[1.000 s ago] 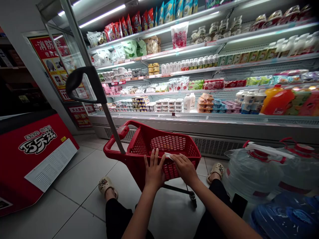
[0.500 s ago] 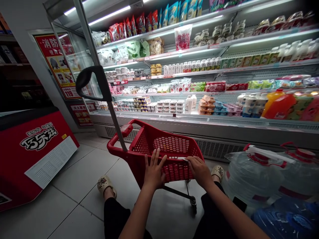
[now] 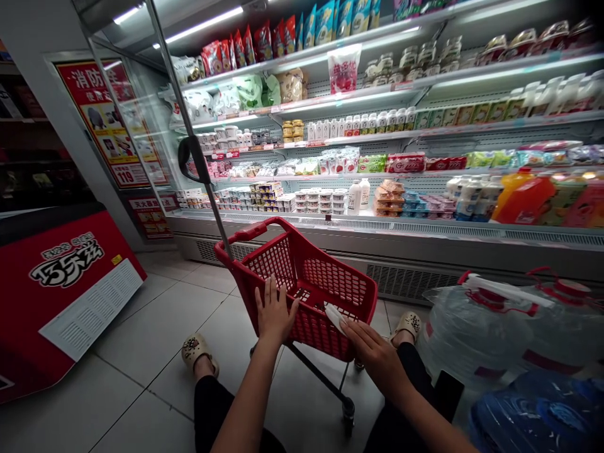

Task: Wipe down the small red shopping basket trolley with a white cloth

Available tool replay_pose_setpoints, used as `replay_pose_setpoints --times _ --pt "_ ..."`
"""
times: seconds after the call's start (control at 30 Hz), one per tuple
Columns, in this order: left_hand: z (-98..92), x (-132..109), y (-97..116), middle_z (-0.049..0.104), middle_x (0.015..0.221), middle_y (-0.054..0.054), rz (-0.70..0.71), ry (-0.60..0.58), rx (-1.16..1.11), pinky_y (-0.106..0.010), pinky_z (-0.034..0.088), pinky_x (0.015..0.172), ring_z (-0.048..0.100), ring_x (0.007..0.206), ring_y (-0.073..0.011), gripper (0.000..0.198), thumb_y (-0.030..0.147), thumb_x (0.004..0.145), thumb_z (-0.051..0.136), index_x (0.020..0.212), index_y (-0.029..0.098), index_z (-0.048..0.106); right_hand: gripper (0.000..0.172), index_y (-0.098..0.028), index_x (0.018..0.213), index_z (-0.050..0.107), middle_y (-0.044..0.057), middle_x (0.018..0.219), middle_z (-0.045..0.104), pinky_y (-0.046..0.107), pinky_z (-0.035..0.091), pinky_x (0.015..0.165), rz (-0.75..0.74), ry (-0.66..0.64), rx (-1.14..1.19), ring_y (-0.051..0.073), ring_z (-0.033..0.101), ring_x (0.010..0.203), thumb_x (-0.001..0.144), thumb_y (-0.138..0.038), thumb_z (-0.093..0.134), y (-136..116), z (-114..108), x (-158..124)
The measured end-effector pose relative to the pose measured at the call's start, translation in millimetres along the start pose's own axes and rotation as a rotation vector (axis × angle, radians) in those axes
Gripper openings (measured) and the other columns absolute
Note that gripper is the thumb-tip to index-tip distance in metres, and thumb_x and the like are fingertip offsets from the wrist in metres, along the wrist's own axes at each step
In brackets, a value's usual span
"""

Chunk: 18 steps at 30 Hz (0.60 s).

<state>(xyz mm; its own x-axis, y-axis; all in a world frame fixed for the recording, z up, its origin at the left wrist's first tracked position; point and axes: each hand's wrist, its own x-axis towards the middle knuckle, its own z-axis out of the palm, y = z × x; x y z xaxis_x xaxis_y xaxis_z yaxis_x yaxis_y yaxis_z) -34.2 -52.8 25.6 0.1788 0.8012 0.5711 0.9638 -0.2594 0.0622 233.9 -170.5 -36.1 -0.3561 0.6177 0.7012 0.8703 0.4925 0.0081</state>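
A small red shopping cart (image 3: pixel 340 283) stands on the tiled floor between my legs, its basket turned at an angle. My left hand (image 3: pixel 274 314) lies with spread fingers on the basket's near side, toward its left part. Farther right, my right hand (image 3: pixel 370 349) has its fingers pressed round a white cloth or tissue (image 3: pixel 335 316), which lies over the near rim. A tall grey pole with a black handle (image 3: pixel 192 160) rises at the cart's left end.
Behind the cart is a lit refrigerated case (image 3: pixel 330 229) stocked with dairy and drinks. A red freezer (image 3: pixel 117 302) stands at the left. Large water bottles (image 3: pixel 476 327) and a dark phone (image 3: pixel 448 393) are at the right, near my leg.
The cart has turned, its right end coming nearer to me and its inside showing more. My left hand has shifted slightly left, and my right hand has moved left and down with the white cloth.
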Motion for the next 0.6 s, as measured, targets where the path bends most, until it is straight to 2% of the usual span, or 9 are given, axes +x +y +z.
replay_pose_setpoints --times 0.1,0.17,0.27,0.37,0.43,0.6 --pt "8.2 -6.0 10.0 0.031 0.166 -0.022 -0.026 0.015 -0.005 -0.058 0.015 0.128 0.023 0.157 -0.0339 0.063 0.052 0.103 0.042 0.145 0.007 0.055 0.077 -0.024 0.164 0.024 0.006 0.150 0.058 0.044 0.053 0.112 -0.015 -0.017 0.034 0.023 0.057 0.136 0.093 0.001 0.037 -13.9 -0.5 -2.5" --pt "15.3 -12.4 20.5 0.036 0.164 -0.022 0.001 0.025 -0.039 -0.056 0.021 0.127 0.027 0.156 -0.0335 0.055 0.045 0.103 0.042 0.141 0.009 0.060 0.079 -0.022 0.164 0.026 0.007 0.151 0.058 0.042 0.051 0.114 -0.028 -0.038 0.056 0.022 0.056 0.137 0.090 0.002 0.038 -28.1 6.4 7.1" --pt "23.7 -18.8 29.4 0.041 0.162 -0.018 0.029 0.000 -0.069 -0.055 0.027 0.125 0.032 0.154 -0.0314 0.047 0.035 0.103 0.041 0.141 0.015 0.061 0.076 -0.014 0.161 0.033 0.011 0.152 0.056 0.040 0.049 0.116 -0.019 -0.073 0.055 0.023 0.054 0.138 0.087 0.001 0.043 -53.7 26.0 35.8" --pt "24.0 -16.9 21.5 0.037 0.165 -0.015 0.033 -0.071 -0.048 -0.056 0.024 0.126 0.032 0.154 -0.0286 0.050 0.029 0.103 0.037 0.147 0.015 0.055 0.071 -0.008 0.156 0.040 0.017 0.150 0.057 0.042 0.048 0.115 0.005 -0.075 0.037 0.026 0.054 0.139 0.086 -0.001 0.048 -75.3 44.8 63.3" --pt "20.4 -12.2 10.6 0.035 0.166 -0.013 0.036 -0.116 -0.033 -0.056 0.022 0.127 0.030 0.155 -0.0260 0.052 0.027 0.103 0.035 0.151 0.014 0.051 0.071 -0.007 0.155 0.042 0.019 0.150 0.056 0.043 0.049 0.115 0.000 -0.069 0.041 0.027 0.054 0.138 0.084 0.001 0.048 -82.7 49.5 69.6" --pt "12.3 -1.1 -6.2 0.037 0.166 -0.010 -0.039 -0.146 -0.015 -0.053 0.020 0.128 0.031 0.155 -0.0235 0.052 0.027 0.104 0.032 0.152 0.017 0.049 0.078 -0.013 0.158 0.037 0.010 0.153 0.055 0.040 0.047 0.117 -0.070 -0.074 0.098 0.021 0.052 0.141 0.083 0.006 0.039 -73.7 31.8 41.8"
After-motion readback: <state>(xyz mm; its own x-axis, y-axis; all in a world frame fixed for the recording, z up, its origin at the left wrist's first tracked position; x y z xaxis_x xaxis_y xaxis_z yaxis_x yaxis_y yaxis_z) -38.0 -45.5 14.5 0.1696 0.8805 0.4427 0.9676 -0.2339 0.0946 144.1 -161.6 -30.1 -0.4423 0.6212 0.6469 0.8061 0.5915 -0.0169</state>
